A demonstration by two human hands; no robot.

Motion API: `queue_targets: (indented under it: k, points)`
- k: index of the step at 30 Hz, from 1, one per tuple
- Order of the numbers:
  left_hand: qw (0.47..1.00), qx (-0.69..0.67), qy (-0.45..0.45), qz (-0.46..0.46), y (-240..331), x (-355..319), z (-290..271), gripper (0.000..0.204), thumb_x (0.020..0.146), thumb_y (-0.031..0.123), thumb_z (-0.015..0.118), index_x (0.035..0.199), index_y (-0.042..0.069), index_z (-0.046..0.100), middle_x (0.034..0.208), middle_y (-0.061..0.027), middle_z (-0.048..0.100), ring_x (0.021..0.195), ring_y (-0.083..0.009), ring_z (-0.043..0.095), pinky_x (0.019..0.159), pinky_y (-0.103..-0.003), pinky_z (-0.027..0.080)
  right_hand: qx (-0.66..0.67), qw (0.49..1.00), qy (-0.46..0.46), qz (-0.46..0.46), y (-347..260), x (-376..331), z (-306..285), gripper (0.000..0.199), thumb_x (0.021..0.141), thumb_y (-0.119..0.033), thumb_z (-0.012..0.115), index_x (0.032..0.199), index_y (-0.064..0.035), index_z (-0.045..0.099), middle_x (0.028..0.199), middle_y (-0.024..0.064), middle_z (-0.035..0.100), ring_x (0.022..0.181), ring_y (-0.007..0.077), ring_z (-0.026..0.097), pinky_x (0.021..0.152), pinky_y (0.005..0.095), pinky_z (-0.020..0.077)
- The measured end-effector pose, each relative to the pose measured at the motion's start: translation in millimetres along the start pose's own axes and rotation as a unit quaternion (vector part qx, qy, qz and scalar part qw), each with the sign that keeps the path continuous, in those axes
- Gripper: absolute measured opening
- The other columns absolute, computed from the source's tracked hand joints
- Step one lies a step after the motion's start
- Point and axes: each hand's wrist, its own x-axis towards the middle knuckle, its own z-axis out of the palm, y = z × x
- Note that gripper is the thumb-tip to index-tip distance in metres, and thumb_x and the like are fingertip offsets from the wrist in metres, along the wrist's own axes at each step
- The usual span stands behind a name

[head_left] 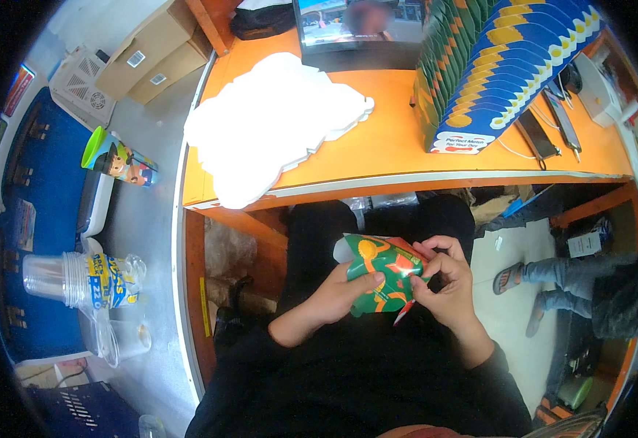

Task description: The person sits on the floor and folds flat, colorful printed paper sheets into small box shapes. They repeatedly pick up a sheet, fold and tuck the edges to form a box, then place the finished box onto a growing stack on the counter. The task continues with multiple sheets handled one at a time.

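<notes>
A green printed paperboard piece (381,270) with orange and yellow patterns is held over my lap, below the table edge. It looks curved or folded, with a pale inner face at its upper left and some red at its right side. My left hand (342,293) grips its left part, the thumb lying across the front. At the right edge, the fingers of my right hand (444,281) pinch the piece, bent close together. A small red-and-white flap (404,312) sticks out below the right fingers.
The orange table (333,171) holds white shaped sheets (268,124), a screen (359,33), nested green cards (443,73), nested blue cards (512,73) and phones (536,136). Left, a grey counter (154,292) carries plastic cups (78,281) and a colourful tumbler (118,157). Another person's legs (552,281) show at right.
</notes>
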Motion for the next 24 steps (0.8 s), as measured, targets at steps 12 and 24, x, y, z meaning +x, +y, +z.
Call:
queue_targets:
  k: [12,24]
  points:
    - [0.999,-0.02,-0.027,-0.017,7.1,-5.9,-4.2,0.052,0.098,0.023,0.058,0.14,0.0,0.041,0.131,-0.0112,0.056,0.116,-0.0199,0.058,0.099,-0.036,0.047,-0.043,0.995,-0.08,-0.038,0.5,2.4,-1.3,0.03,0.067,-0.008,0.087,0.078,-0.0042,0.059,0.119,0.0123,0.056,0.116,0.0264,0.057,0.1,0.0395,0.0449]
    - [0.97,0.142,-0.179,-0.08,1.7,3.5,-21.6,0.077,0.099,0.035,0.055,0.154,0.005,0.011,0.145,-0.0176,0.038,0.134,-0.0273,0.04,0.11,-0.038,0.034,-0.003,0.986,-0.168,0.018,18.8,6.5,0.3,0.086,0.077,-0.034,0.079,0.147,-0.0073,0.037,0.146,0.0208,0.04,0.136,0.0349,0.04,0.112,0.0441,0.0332]
